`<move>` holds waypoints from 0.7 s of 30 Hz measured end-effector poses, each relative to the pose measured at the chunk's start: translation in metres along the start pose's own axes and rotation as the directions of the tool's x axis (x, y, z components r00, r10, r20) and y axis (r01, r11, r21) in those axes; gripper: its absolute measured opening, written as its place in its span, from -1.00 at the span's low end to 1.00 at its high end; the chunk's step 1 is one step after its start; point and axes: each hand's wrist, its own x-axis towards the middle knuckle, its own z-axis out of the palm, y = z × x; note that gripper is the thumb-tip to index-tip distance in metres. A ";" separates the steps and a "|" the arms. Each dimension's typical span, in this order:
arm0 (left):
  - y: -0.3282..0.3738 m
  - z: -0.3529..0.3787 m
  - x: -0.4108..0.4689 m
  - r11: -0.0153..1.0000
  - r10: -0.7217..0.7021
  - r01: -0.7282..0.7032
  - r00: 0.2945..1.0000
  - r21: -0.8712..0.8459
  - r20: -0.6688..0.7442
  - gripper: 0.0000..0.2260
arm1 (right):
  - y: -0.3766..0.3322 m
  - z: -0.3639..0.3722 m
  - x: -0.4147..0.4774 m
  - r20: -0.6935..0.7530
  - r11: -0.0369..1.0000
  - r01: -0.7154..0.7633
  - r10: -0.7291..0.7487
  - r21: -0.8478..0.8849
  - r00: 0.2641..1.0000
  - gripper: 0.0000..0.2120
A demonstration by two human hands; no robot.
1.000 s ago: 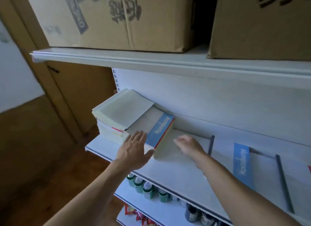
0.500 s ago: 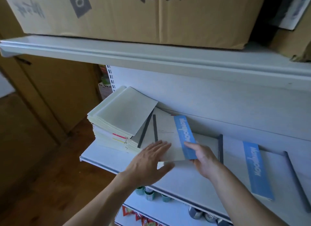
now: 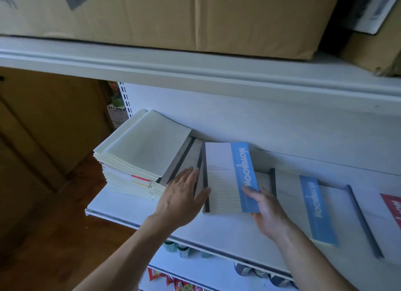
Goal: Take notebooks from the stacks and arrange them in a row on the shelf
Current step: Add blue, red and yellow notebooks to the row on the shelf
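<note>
A tall stack of pale notebooks (image 3: 138, 156) stands at the left end of the white shelf (image 3: 134, 208). A lower stack (image 3: 186, 158) with dark spines lies just right of it. My right hand (image 3: 267, 210) grips the lower right corner of a notebook with a blue band (image 3: 227, 175), thumb on the band, lifted off the lower stack. My left hand (image 3: 182, 193) lies flat with straight fingers on the lower stack, its thumb touching the lifted notebook's spine. To the right, notebooks lie in a row: another blue-banded one (image 3: 312, 206) and a red one (image 3: 392, 204) at the frame edge.
An upper shelf (image 3: 195, 71) carries large cardboard boxes (image 3: 173, 15) right above the work area. Below, a lower shelf holds cans (image 3: 182, 249) and colourful packets (image 3: 173, 280). A brown wooden wall and floor lie to the left.
My right hand has pulled the blue-banded notebook off the lower stack and moved it right. My left hand has slid forward onto the stack. The camera has moved closer.
</note>
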 end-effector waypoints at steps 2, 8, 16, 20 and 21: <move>0.009 -0.006 0.004 0.996 -0.030 0.027 0.999 -0.085 -0.030 -0.44 | -0.006 -0.003 -0.006 0.031 0.999 0.023 -0.023 0.024 0.999 -0.77; 0.044 -0.020 0.016 0.420 -0.139 0.278 0.960 -0.864 0.242 -0.42 | -0.021 -0.010 -0.022 0.028 0.987 0.154 -0.155 0.043 0.987 -0.68; 0.135 0.025 0.012 0.343 -0.105 0.274 0.962 -0.899 0.253 -0.76 | -0.025 -0.059 -0.060 -0.176 0.954 0.215 -0.253 -0.210 0.951 -0.61; 0.182 0.056 0.006 0.207 -0.107 0.348 0.937 -0.914 0.332 -0.73 | -0.035 -0.115 -0.090 -0.258 0.937 0.209 -0.283 -0.278 0.924 -0.69; 0.194 0.063 0.005 0.179 -0.093 0.376 0.926 -0.909 0.365 -0.73 | -0.037 -0.129 -0.097 -0.273 0.936 0.204 -0.284 -0.288 0.919 -0.68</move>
